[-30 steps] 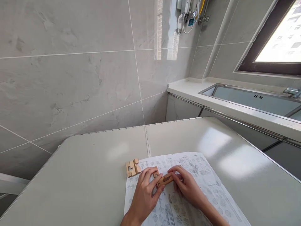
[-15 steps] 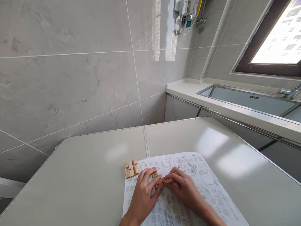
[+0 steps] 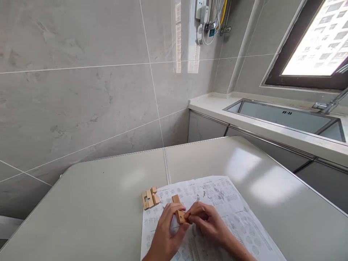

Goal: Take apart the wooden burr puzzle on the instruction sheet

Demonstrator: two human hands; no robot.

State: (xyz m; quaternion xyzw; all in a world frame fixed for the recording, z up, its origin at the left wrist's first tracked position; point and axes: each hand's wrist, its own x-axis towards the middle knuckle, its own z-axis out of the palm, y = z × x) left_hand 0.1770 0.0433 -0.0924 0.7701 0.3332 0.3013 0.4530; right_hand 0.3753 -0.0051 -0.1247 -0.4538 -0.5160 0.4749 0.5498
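Note:
My left hand (image 3: 169, 225) is closed around the left end of a small wooden puzzle block (image 3: 180, 217), which has a dark mark like a 2 or N on its face. My right hand (image 3: 208, 222) pinches wood at the right end of that block, and its fingers hide most of what they grip. Whether they hold a second piece cannot be made out. Just beyond my left fingers, another wooden block (image 3: 176, 199) rests on the printed paper sheet (image 3: 214, 188). Several notched wooden pieces (image 3: 146, 204) sit side by side at the sheet's far left corner.
The sheet, covered in small printed diagrams, lies on a glossy pale table (image 3: 108, 203) with a seam down it. A tiled wall (image 3: 95, 105) stands behind. To the right are a counter (image 3: 206, 103) with a sink (image 3: 272, 114), a tap (image 3: 327, 106) and a window.
The marked block between my hands has turned, showing a different face, and my fingers have shifted around it. The block beyond now shows apart from it. The camera view has moved slightly.

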